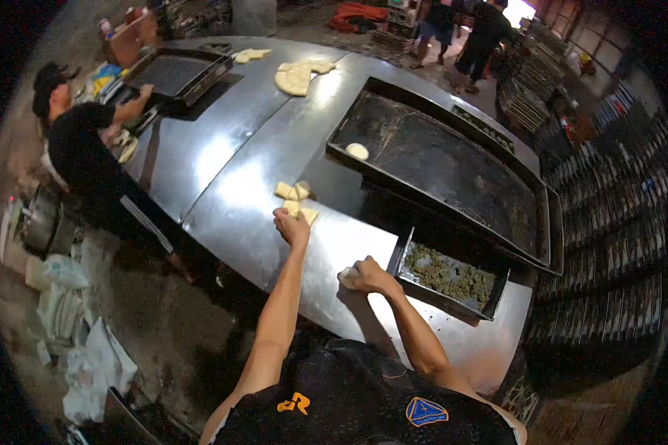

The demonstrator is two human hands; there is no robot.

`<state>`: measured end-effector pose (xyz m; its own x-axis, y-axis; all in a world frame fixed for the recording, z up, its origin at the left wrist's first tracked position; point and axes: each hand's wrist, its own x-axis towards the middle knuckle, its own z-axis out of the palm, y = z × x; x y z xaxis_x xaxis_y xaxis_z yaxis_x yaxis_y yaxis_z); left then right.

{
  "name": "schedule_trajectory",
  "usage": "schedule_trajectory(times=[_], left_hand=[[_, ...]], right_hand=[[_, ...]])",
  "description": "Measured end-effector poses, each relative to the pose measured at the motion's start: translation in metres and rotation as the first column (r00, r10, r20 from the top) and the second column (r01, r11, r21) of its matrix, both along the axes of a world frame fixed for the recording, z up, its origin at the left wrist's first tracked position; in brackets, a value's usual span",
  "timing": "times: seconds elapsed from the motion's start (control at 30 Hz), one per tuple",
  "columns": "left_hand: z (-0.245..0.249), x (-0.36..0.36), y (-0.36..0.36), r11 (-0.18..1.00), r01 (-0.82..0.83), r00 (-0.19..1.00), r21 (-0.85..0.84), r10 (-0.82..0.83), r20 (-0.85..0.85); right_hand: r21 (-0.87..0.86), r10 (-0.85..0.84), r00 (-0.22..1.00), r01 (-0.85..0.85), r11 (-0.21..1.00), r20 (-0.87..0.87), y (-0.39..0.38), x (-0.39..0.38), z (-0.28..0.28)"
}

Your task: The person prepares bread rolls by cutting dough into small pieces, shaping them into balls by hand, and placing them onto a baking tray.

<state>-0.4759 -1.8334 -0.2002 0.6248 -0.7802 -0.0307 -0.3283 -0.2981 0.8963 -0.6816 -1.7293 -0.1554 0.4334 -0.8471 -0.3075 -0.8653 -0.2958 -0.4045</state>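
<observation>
"How do the fingers stand?"

"On the right hand [371, 275] they're curled round a pale lump [347, 278], low over the tabletop [234, 196]; I can't tell if it touches. On the left hand [292, 226] they're bent at the near side of the cut dough pieces [292, 192]. Whether they've closed on one, I can't tell."

"How would you handle that well?"

"With the left, I'd take a single piece by its edges; soft dough probably clings to its neighbours. With the right, even pressure, so the lump doesn't tear."

"And further out?"

"The tray of green crumbly stuff [453, 276] sits just beside the right wrist, so I'd mind its rim. Beyond it lies the big dark pan [445, 174], one pale ball [357, 151] near its left corner. I'd match lumps to that ball's size."
</observation>
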Motion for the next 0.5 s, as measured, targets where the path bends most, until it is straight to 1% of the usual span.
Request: schedule_trajectory(times=[0.03, 0.07, 0.1, 0.13, 0.17, 0.23, 0.27, 0.3, 0.33, 0.37, 0.4, 0.43, 0.47, 0.5], left_hand=[[-0.012, 0.002, 0.0, 1.0, 0.018, 1.0, -0.01, -0.018, 0.0], [-0.015, 0.003, 0.006, 0.99, 0.027, 0.999, -0.135, -0.021, 0.043], [-0.019, 0.005, 0.012, 0.964, 0.036, 0.996, -0.262, -0.014, 0.084], [-0.031, 0.011, 0.018, 0.961, 0.075, 0.993, -0.265, -0.049, 0.106], [-0.044, 0.018, 0.03, 0.958, 0.115, 0.988, -0.263, -0.083, 0.131], [-0.045, 0.027, 0.063, 0.95, 0.201, 0.979, -0.238, -0.188, 0.077], [-0.037, 0.026, 0.077, 0.948, 0.207, 0.978, -0.241, -0.193, 0.081], [-0.025, 0.025, 0.092, 0.95, 0.214, 0.957, -0.226, -0.25, -0.144], [-0.014, 0.024, 0.104, 0.952, 0.224, 0.886, -0.207, -0.287, -0.363], [-0.003, 0.022, 0.112, 0.953, 0.227, 0.888, -0.201, -0.288, -0.36], [0.008, 0.021, 0.12, 0.944, 0.242, 0.805, -0.225, -0.325, -0.496], [0.016, 0.019, 0.127, 0.935, 0.253, 0.7, -0.25, -0.355, -0.619], [0.021, 0.017, 0.13, 0.934, 0.259, 0.701, -0.246, -0.357, -0.617], [0.026, 0.015, 0.131, 0.916, 0.251, 0.591, -0.314, -0.402, -0.7]], right_hand=[[0.105, -0.096, 0.978, 0.078, 0.991, 0.183, 0.001, -0.006, 0.01], [0.217, -0.199, 0.915, 0.127, 0.968, 0.35, 0.003, -0.01, 0.025], [0.132, -0.196, 0.928, 0.162, 0.978, 0.316, 0.001, -0.014, 0.057], [-0.04, -0.243, 0.837, 0.301, 0.953, 0.49, -0.002, -0.022, 0.067], [-0.175, -0.24, 0.717, 0.452, 0.874, 0.655, -0.003, -0.03, 0.074], [-0.223, -0.199, 0.605, 0.549, 0.805, 0.771, -0.026, -0.045, 0.121], [-0.292, -0.183, 0.583, 0.624, 0.725, 0.792, -0.039, -0.05, 0.138], [-0.349, -0.164, 0.561, 0.69, 0.634, 0.812, -0.054, -0.053, 0.149], [-0.46, -0.173, 0.632, 0.7, 0.545, 0.756, -0.072, -0.059, 0.151], [-0.566, -0.194, 0.695, 0.689, 0.452, 0.692, -0.091, -0.064, 0.147], [-0.561, -0.199, 0.691, 0.693, 0.453, 0.695, -0.111, -0.07, 0.135], [-0.588, -0.227, 0.815, 0.549, 0.594, 0.532, -0.13, -0.077, 0.117], [-0.569, -0.219, 0.911, 0.393, 0.722, 0.35, -0.133, -0.075, 0.118], [-0.312, -0.444, 0.827, 0.547, 0.777, 0.344, -0.129, -0.067, 0.113]])
